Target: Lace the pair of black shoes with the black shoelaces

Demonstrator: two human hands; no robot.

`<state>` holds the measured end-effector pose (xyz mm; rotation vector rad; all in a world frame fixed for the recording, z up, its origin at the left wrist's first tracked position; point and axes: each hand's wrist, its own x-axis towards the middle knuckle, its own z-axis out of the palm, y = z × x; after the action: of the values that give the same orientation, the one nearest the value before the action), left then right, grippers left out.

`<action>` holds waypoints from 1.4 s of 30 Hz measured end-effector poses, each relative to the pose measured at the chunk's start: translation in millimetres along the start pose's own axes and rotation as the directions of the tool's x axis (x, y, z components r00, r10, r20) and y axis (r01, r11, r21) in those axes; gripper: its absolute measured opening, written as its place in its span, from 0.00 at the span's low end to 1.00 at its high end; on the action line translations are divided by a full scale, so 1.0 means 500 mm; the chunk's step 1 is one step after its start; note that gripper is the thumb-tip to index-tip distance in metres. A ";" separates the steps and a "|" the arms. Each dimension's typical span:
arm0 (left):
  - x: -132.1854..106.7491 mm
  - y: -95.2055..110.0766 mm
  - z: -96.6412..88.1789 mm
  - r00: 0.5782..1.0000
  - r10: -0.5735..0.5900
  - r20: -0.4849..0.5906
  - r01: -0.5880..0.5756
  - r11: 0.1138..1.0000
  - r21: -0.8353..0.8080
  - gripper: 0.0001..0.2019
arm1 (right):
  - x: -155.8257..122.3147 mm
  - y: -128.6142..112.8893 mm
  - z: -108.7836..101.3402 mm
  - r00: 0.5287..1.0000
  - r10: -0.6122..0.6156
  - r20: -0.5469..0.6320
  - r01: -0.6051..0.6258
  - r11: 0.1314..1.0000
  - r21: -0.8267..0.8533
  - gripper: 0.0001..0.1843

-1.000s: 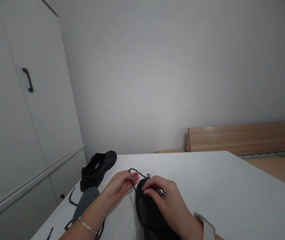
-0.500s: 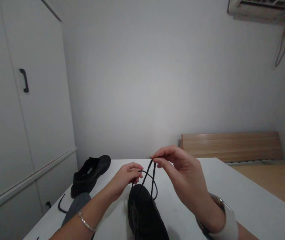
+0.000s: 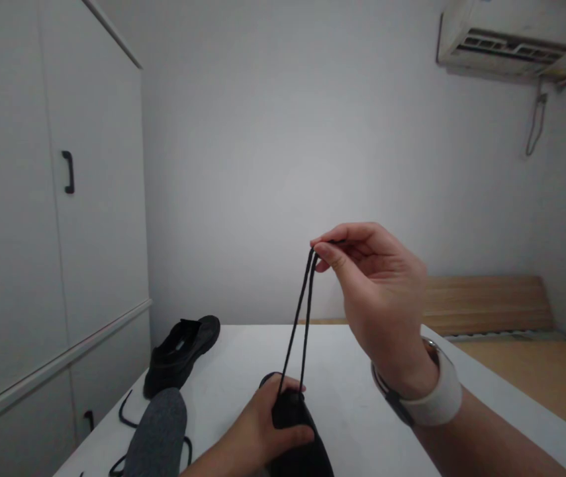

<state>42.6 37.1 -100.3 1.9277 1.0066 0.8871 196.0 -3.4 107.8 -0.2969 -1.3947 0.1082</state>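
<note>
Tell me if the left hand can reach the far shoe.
Probably yes: bare table lies between the left hand and the far shoe, but it is gripping the near shoe and must let go.

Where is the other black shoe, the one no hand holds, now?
In the head view, the other shoe lies at the far left of the white table, beside the cupboard, with a loose lace in front.

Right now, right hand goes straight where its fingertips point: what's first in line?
Looks free: the right hand, pinching the lace, points leftward above the table; past open air, probably the white wardrobe, though depth is unclear.
</note>
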 end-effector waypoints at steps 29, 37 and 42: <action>0.036 0.341 -0.083 0.658 0.552 -0.512 -0.565 0.812 0.150 0.10 | -0.031 -0.018 0.013 0.993 0.066 0.094 -0.071 0.996 0.050 0.06; 0.074 0.194 -0.198 0.763 0.168 -0.624 -0.518 0.737 -0.434 0.17 | -0.056 0.168 -0.138 0.831 0.528 -0.172 -0.396 0.781 0.484 0.12; 0.066 0.011 -0.278 0.640 -0.077 -0.765 -0.447 0.772 -0.451 0.16 | -0.147 0.313 -0.288 0.658 0.699 -0.280 -0.548 0.700 0.459 0.18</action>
<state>-57.0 106.5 -24.5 1.0746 0.7685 1.9874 339.3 108.0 -25.1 -0.4835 -0.7398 0.8201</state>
